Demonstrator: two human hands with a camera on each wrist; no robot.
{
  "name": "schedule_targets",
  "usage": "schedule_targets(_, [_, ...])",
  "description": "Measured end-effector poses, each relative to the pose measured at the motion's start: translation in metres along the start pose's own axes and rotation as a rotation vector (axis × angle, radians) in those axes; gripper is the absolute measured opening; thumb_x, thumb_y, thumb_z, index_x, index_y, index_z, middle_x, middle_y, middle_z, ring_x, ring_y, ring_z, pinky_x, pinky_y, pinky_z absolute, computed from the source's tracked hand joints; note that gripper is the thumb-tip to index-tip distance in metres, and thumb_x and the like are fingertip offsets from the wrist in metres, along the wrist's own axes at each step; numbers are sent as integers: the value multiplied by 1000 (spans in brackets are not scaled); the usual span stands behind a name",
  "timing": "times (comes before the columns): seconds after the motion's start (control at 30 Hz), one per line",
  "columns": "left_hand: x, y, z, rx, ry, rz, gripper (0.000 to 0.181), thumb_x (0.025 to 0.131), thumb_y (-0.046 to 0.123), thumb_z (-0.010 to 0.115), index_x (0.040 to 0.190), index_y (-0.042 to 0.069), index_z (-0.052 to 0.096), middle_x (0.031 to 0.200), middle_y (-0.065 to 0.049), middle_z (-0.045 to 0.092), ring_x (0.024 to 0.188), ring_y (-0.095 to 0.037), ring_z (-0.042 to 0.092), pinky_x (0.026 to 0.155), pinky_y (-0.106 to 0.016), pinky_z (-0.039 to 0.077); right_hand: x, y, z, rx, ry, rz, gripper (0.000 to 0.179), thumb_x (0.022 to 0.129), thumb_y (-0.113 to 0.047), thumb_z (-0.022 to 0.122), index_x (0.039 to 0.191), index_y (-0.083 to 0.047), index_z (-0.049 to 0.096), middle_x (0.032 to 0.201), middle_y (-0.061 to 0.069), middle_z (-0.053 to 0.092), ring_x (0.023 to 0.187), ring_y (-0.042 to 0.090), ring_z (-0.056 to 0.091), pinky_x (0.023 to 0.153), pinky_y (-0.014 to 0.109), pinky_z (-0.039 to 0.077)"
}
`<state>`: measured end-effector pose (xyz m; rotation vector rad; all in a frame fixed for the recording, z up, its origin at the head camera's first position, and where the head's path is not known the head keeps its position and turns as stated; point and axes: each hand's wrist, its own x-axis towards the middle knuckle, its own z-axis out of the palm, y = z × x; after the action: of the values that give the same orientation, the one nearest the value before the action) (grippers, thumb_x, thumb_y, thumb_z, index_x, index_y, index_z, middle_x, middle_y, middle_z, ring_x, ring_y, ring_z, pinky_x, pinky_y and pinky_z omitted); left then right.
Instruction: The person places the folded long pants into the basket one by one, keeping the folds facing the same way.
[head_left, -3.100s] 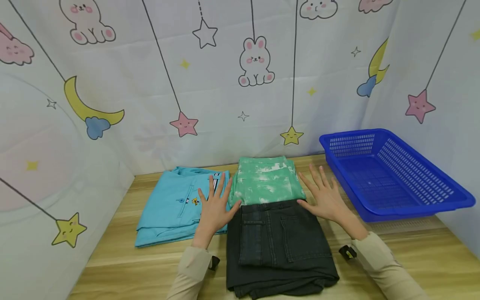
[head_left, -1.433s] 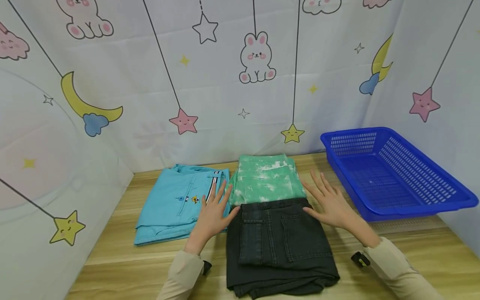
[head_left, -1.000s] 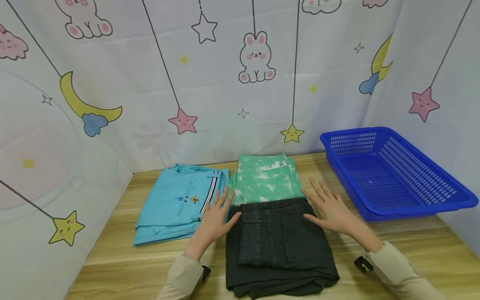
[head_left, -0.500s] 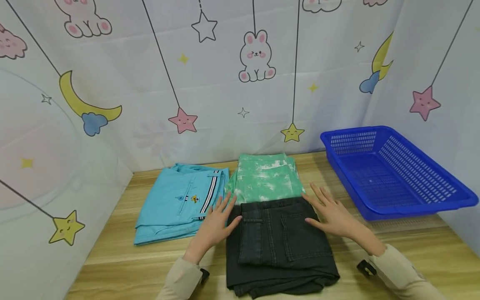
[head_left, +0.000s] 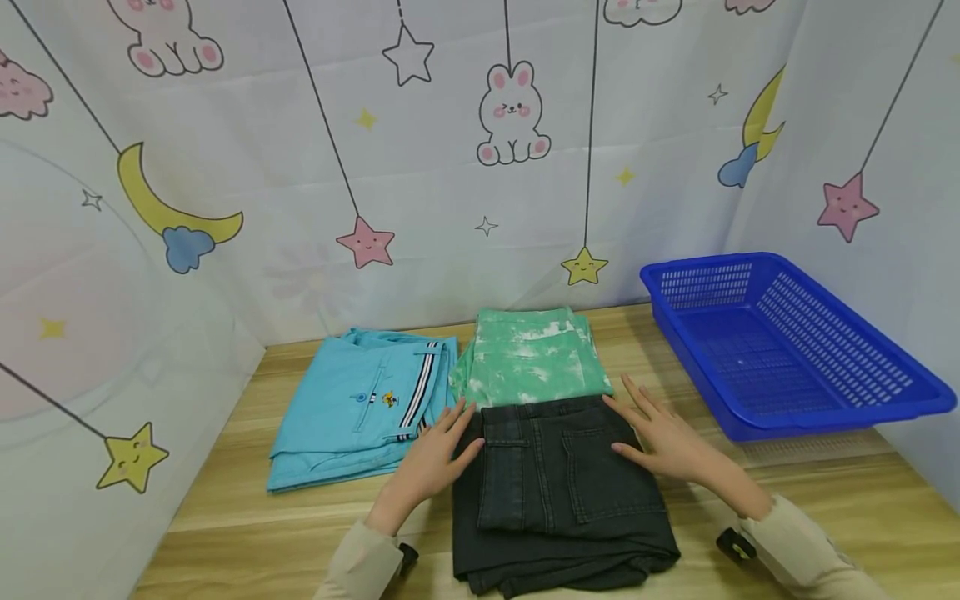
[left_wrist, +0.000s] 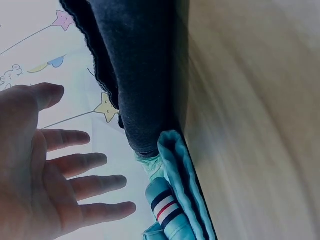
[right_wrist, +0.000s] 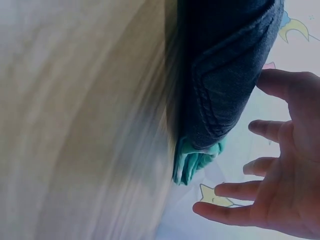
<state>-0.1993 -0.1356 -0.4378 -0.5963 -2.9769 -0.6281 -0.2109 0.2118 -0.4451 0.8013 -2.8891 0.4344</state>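
Note:
Folded black jeans lie at the front middle of the table, a back pocket facing up. My left hand, fingers spread, is over their left edge; the left wrist view shows that hand with nothing in its palm, above the height of the jeans. On the other side my right hand spreads at the right edge, its thumb overlapping the pocket in the head view. In the right wrist view this hand holds nothing, thumb tip close to the jeans.
Light blue folded trousers with a striped trim lie to the left. Behind the jeans is a green and white folded garment. A blue plastic basket stands at the back right, near the printed curtain.
Both hands have drawn back toward the person, from beside the green garment to the upper sides of the jeans. The clothes and the basket have stayed in place.

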Motion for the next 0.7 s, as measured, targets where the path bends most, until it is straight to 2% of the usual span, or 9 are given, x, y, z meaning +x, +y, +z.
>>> schedule_targets(0.2, [-3, 1, -2, -21, -24, 8, 58, 92, 43, 42, 141, 15, 28, 146, -12, 26, 130, -36, 31, 96, -54, 36, -1, 1, 2, 6, -1, -22, 67, 84, -40, 57, 140, -16, 31, 148, 23, 10, 126, 47, 29, 87, 62, 38])
schedule_targets(0.43, [-4, 1, 0, -35, -48, 18, 57, 93, 40, 41, 141, 14, 26, 146, -14, 26, 119, -34, 46, 90, -49, 42, -3, 1, 3, 14, -5, -27, 67, 84, -38, 58, 140, -15, 30, 147, 25, 11, 123, 47, 35, 88, 61, 37])
schedule_targets(0.7, [-5, 1, 1, -57, -84, -11, 57, 94, 39, 40, 142, 14, 25, 146, -15, 25, 123, -35, 42, 92, -49, 41, -5, 0, 2, 53, -37, 11, 65, 85, -39, 56, 140, -17, 29, 146, 26, 13, 117, 51, 38, 86, 64, 36])
